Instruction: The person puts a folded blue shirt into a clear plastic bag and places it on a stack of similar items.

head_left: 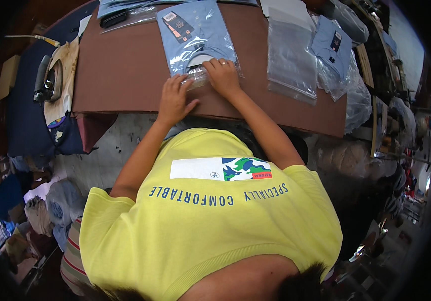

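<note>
Shirt (198, 37), blue and folded in a clear bag (200, 80), lies straight ahead of us on the brown counter (125, 65), its collar end right at our fingers. We have our left hand (174, 98) at the near left corner of the bag and our right hand (220, 75) over its near end, covering the right part of the collar (198, 61). The collar points toward us; the long axis runs away from us, the far end leaning slightly left.

To the left we have a wide bare stretch of counter, reaching to the pale cloth (65, 70) and the iron (50, 83). To the right the gap is narrower: then come the loose bags (290, 60), and beyond them a second bagged shirt (333, 45). Toward us, a strip of bare counter parts the bag from the near edge. The shirt's far end comes near a blue pile (135, 4).

Our left fingers are slightly bent and loosely spread, thumb well apart, tips at the film. Our right fingers curl down onto the film; we cannot tell whether they pinch it. Smallest, a dark tag (178, 26) shows on the shirt, toward its far left corner.
</note>
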`<state>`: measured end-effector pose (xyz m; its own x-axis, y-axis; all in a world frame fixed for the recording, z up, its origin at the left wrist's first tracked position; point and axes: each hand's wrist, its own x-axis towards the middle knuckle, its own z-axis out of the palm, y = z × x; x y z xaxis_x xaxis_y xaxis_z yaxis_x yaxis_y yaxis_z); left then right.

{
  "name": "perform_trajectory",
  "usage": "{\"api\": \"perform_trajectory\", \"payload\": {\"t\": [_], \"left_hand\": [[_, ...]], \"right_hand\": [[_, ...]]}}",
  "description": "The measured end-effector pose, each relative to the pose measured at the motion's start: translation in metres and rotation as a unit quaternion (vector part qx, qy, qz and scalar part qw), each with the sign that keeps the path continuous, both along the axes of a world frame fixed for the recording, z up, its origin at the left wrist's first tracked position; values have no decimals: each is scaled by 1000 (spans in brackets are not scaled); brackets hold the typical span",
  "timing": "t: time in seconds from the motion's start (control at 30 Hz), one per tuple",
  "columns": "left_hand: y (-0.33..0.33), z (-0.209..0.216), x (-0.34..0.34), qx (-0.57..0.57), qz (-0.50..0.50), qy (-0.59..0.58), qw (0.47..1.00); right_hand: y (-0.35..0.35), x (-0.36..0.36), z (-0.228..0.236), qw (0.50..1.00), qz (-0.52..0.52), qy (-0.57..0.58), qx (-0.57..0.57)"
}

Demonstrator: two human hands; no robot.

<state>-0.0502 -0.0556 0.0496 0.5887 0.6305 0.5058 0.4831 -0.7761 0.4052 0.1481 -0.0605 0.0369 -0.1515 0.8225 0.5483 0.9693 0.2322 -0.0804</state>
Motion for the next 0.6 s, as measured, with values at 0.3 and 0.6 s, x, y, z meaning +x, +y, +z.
{"api": "perform_trajectory", "payload": {"t": [0.3, 0.6], "left_hand": [[12, 11, 22, -32, -21, -6, 999], [19, 21, 7, -133, -63, -3, 989]], "right_hand": [[-96, 35, -10, 951, 272, -8, -148], [-18, -25, -16, 987, 51, 73, -133]]}}
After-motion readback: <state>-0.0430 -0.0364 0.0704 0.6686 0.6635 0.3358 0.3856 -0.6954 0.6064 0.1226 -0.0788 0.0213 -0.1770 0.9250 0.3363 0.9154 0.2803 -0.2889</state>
